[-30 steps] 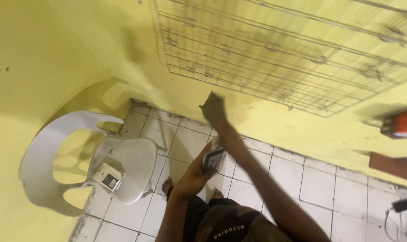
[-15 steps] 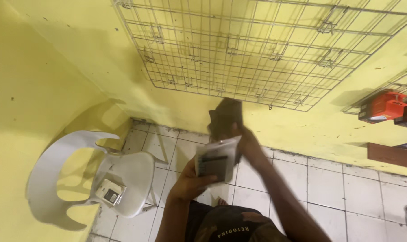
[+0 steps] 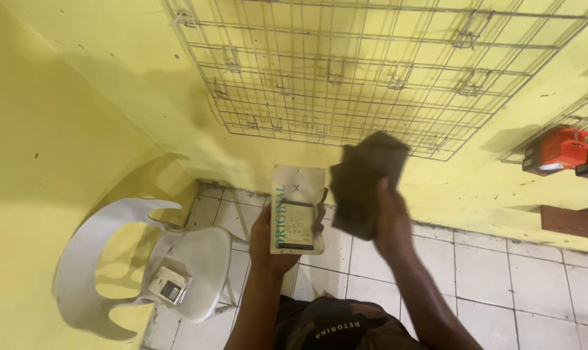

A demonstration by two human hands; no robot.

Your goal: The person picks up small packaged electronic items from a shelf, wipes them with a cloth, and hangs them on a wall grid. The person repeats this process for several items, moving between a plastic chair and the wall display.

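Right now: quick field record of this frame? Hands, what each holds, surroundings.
left hand: grips pale flat packet, upright, dark item inside
right hand: holds dark cloth, blurred
chair: white plastic chair, left, by the wall
on seat: small box
wall: yellow, wire grid panel mounted
far right: orange packs hanging
floor: white tiles

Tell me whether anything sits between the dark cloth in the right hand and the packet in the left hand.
Nothing visible does. The right hand holds the dark cloth just right of the packet, which the left hand holds upright. Only open air shows between cloth and packet, with the yellow wall behind.
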